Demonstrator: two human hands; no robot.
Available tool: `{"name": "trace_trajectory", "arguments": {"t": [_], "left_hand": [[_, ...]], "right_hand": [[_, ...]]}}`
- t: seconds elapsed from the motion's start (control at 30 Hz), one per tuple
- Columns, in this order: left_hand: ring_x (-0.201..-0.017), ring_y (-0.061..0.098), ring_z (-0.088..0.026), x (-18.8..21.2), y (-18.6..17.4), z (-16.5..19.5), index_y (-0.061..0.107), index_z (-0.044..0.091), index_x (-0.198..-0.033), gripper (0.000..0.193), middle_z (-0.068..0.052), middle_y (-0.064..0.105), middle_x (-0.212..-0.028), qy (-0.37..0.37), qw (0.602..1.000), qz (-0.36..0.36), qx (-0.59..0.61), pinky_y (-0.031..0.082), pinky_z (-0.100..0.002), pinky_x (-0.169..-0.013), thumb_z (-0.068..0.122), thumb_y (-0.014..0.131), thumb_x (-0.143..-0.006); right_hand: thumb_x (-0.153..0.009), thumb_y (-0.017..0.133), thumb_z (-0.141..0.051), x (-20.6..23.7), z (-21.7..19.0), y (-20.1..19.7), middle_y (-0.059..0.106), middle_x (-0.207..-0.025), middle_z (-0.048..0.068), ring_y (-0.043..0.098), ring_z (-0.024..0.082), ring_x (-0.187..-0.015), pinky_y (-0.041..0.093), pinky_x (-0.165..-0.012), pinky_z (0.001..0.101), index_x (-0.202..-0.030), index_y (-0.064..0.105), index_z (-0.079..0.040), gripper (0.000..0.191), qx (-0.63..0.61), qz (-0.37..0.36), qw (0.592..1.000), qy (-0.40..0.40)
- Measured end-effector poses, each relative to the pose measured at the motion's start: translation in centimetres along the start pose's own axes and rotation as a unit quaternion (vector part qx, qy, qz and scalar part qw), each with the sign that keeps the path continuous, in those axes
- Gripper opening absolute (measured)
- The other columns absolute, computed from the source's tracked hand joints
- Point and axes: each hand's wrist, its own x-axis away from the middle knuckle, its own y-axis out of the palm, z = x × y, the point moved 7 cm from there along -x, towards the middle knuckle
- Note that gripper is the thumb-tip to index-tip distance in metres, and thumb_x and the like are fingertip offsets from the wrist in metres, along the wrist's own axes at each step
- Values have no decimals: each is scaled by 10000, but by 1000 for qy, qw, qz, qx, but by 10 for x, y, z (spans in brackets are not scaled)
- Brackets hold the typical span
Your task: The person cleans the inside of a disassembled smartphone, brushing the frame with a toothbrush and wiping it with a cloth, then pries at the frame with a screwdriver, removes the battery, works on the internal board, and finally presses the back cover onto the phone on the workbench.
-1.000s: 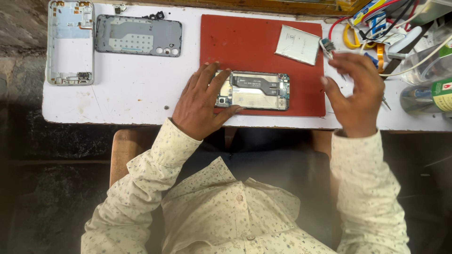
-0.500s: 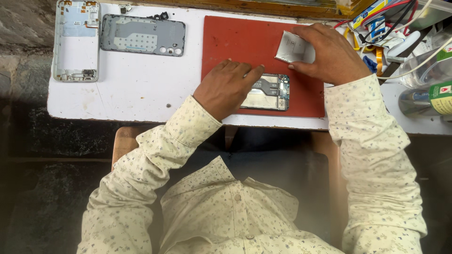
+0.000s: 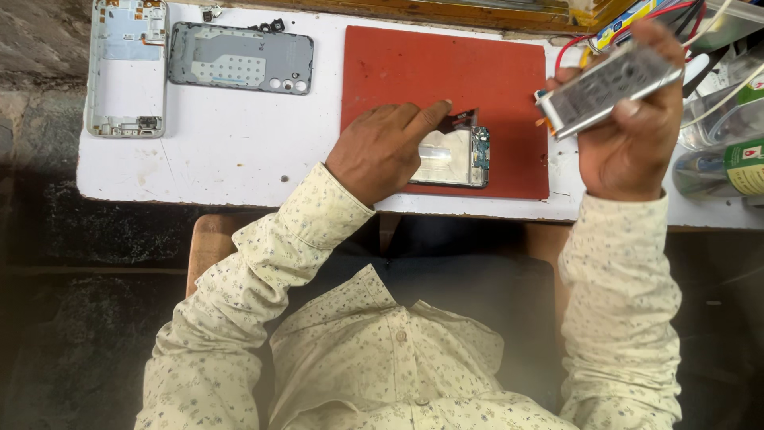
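Holding one battery (image 3: 606, 86) up at upper right, the right hand (image 3: 629, 135) grips it; left hand (image 3: 382, 151) presses flat on one opened phone (image 3: 454, 157) mid-frame, two loose shells (image 3: 239, 57) upper left.

Bright, even light on the white table (image 3: 239, 159); dim, dark floor; slight blur below.

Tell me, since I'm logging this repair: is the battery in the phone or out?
Out. The right hand holds the battery up, clear of the opened phone, which lies on the red mat under the left hand.
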Motion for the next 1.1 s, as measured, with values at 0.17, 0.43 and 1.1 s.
{"name": "trace_trajectory", "arguments": {"t": [0.17, 0.43, 1.1], "left_hand": [[-876, 680, -269, 7, -12, -7, 448, 104, -1486, 613, -103, 677, -1035, -41, 994, 46, 92, 568, -416, -757, 5, 642, -913], [-966, 733, -232, 12, -12, -21, 461, 156, -1476, 574, -73, 702, -1065, -101, 973, 30, 204, 614, -372, -807, 27, 651, -950], [-1096, 742, -232, 16, -6, -35, 498, 118, -1435, 509, -81, 738, -1130, -101, 948, 41, 300, 613, -367, -991, 32, 696, -973]], "right_hand": [[-882, 861, -9, 33, 0, -8, 651, -1209, 101, 679, 216, -1168, 596, -1123, 395, -1316, 538, -46, 542, 109, -5, 994, -23], [-795, 811, 122, 70, 6, -20, 586, -1376, 105, 631, 191, -1268, 580, -1101, 370, -1168, 560, -36, 477, 327, -25, 943, 56], [-751, 882, -96, 63, -12, 22, 671, -1356, 180, 660, 259, -1266, 512, -1140, 343, -1287, 681, 1, 580, 544, -130, 828, -31]]}}
